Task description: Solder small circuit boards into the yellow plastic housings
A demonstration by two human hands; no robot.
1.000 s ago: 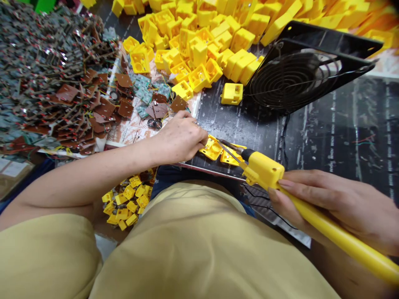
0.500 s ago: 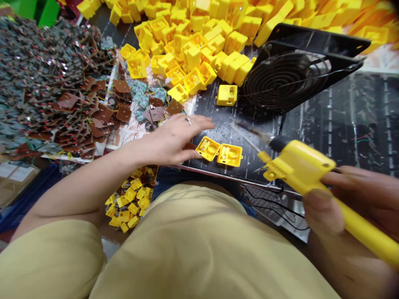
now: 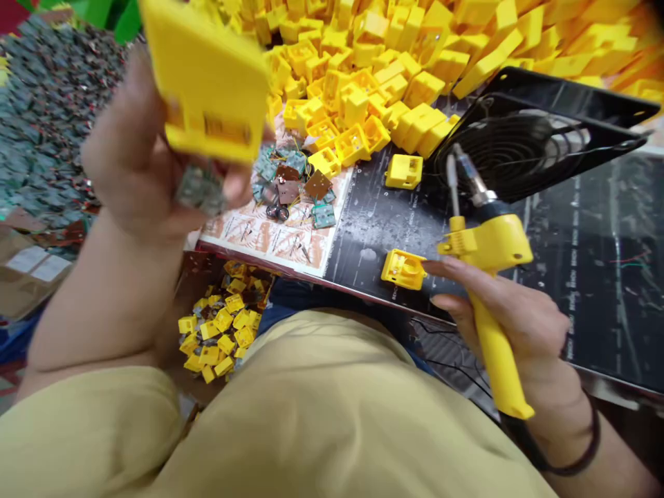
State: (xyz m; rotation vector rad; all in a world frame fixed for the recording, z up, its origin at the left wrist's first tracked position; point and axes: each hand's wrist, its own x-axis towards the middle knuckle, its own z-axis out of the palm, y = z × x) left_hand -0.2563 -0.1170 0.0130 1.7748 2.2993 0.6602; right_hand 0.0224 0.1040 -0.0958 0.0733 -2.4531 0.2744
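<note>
A black fan (image 3: 519, 149) stands on the dark tabletop (image 3: 581, 256), and a white-labelled cardboard box (image 3: 28, 282) sits at far left.

worktop (image 3: 581, 228): black, pale printed lettering, whitish sheen | cardboard box (image 3: 21, 290): far left, white labels

My left grip (image 3: 122, 149) blurred, partly hidden behind yellow case (image 3: 212, 90), smeared too; can't read green board (image 3: 200, 190) details; yellow heap (image 3: 355, 104) cut off up top.

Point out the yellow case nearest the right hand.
The open yellow case on the black table, just beside the right hand; all the others are farther off.
</note>
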